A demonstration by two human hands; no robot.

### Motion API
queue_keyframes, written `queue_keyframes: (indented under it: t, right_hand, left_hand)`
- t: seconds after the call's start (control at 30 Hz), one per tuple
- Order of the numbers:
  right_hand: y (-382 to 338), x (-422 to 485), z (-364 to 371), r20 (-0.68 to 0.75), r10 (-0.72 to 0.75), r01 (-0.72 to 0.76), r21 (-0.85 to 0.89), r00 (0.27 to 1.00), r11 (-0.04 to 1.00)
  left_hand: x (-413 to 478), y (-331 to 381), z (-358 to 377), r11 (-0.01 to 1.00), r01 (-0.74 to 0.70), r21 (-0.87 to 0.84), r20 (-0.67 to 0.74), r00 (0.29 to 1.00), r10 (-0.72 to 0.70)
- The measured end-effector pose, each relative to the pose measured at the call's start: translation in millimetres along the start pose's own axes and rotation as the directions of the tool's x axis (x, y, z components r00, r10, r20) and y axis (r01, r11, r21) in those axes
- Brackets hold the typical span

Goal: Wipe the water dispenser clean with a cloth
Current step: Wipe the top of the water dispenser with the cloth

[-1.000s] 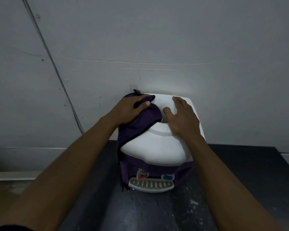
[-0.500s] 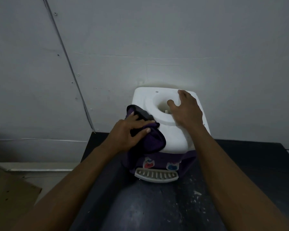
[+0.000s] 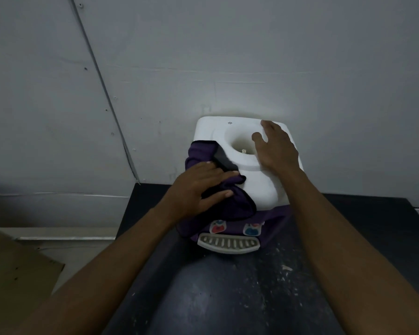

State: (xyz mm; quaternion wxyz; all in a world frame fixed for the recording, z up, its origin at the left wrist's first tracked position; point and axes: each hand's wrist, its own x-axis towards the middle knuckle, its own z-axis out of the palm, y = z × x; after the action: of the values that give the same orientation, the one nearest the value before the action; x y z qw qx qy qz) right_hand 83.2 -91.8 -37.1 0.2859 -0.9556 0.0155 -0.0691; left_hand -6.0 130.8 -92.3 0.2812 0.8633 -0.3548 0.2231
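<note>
Against the wall (image 3: 228,56) stands a white-topped, purple-fronted water dispenser (image 3: 259,187).

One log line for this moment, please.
left hand: presses purple cloth on water dispenser top, front-left | right hand: flat on top, right side | phase: wiping
</note>
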Motion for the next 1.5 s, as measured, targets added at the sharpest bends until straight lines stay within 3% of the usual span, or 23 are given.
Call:
queue_keyframes:
  t: [0.23, 0.47, 0.63, 0.77, 0.83, 1.0, 1.1, 1.23, 1.5]
  right_hand:
    - [-9, 3, -6, 0.023, 0.077, -0.08, 0.205, 0.997, 0.976]
    - [-5, -3, -10, 0.065, 0.064, -0.08, 0.299, 0.996, 0.951]
    - [2, -6, -12, 0.06, 0.003, -0.016, 0.228, 0.998, 0.974]
    - [1, -6, -14, 0.071, 0.022, -0.041, 0.277, 0.997, 0.96]
    - [-2, -8, -14, 0.067, 0.033, -0.051, 0.284, 0.997, 0.958]
    - [-6, -9, -13, 0.062, 0.055, -0.072, 0.31, 0.997, 0.948]
    - [-3, -12, -14, 0.066, 0.042, -0.06, 0.305, 0.997, 0.95]
    - [0, -10, -13, 0.063, 0.007, -0.022, 0.239, 0.998, 0.971]
    - [2, -4, -7, 0.033, -0.008, 0.003, 0.173, 0.999, 0.985]
  left_hand:
    - [3, 18, 12, 0.96, 0.174, 0.22, -0.078, 0.984, -0.161]
    - [66, 22, 31, 0.961, 0.108, 0.257, 0.156, 0.976, -0.151]
    - [59, -6, 9, 0.98, -0.028, 0.197, 0.265, 0.964, -0.025]
    - [62, -26, -10, 0.989, -0.072, 0.133, 0.338, 0.941, 0.024]
    - [61, -18, -4, 0.98, -0.035, 0.196, 0.325, 0.945, -0.032]
    - [64, 34, 38, 0.893, 0.276, 0.355, 0.169, 0.921, -0.351]
    - [64, 28, 38, 0.911, 0.242, 0.334, 0.154, 0.939, -0.307]
    - [64, -9, 12, 0.961, 0.111, 0.252, 0.293, 0.938, -0.185]
    - [85, -58, -16, 0.945, 0.311, 0.104, 0.482, 0.815, -0.322]
